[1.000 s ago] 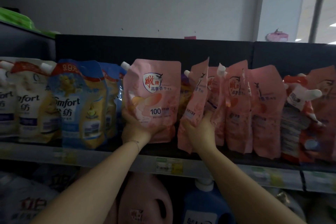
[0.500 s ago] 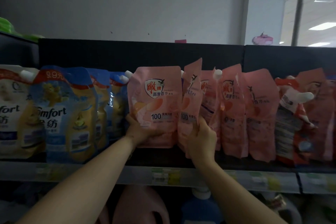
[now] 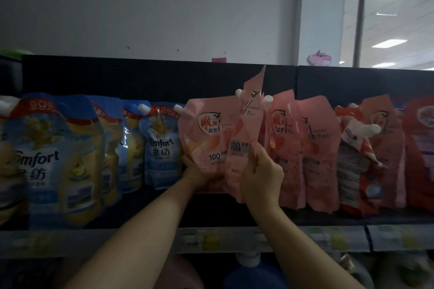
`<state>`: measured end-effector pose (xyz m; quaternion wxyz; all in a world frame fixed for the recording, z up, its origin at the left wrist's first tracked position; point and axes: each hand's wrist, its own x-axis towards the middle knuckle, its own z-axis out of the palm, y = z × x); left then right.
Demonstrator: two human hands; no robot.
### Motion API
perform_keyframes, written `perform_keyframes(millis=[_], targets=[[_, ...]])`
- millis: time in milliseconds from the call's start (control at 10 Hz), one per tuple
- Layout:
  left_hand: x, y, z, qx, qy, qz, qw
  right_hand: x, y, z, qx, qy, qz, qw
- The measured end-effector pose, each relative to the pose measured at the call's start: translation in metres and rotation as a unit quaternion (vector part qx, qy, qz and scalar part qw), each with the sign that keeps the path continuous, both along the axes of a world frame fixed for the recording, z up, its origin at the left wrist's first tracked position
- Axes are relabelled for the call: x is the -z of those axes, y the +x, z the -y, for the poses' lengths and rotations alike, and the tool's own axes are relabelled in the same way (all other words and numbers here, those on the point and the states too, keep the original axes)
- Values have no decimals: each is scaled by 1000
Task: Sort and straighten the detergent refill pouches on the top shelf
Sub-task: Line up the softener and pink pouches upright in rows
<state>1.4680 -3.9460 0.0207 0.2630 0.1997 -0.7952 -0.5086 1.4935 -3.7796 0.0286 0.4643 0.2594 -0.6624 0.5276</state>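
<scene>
Tilted pouch (image 3: 245,138) lifted higher, right hand (image 3: 261,179) fingers (image 3: 256,156) pinching its edge, left hand (image 3: 193,172) gripping front pouch (image 3: 206,138)

On top metal shelf (image 3: 94,240), blue plastic Comfort pouches (image 3: 162,148) stand L of pink plastic refill pouches (image 3: 317,148), w/ red plastic pouches (image 3: 420,148) far R.

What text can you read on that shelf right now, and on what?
"9.9元", "Comfort", "金纺": rightmost blue pouch.
"高奢香水", "100": front pink pouch, held by the left hand.
"100 天持": tilted pink pouch, held by the right hand.
Price tags and red pouches: too blurred to read.
</scene>
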Motion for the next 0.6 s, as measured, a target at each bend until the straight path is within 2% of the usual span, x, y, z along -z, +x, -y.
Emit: perform_keyframes(millis=[100, 200, 300, 400, 500, 600], targets=[[2, -4, 8, 4, -20, 25, 999, 0, 1, -6, -12, -15, -1, 1000], [-7, 5, 11, 49, -13, 8, 999, -6, 7, -7, -14, -3, -49, 999], [-16, 15, 15, 4, 12, -80, 997, -8, 7, -1, -27, 6, -76, 997], [-22, 25, 8, -103, 36, -175, 979, -6, 9, 7, -83, -1, -60, 995], [-23, 34, 4, -7, 147, -205, 968, -4, 12, 18, -180, -22, -6, 983], [-19, 48, 5, 41, 270, -229, 934, 6, 3, 24, -221, 49, 80, 971]])
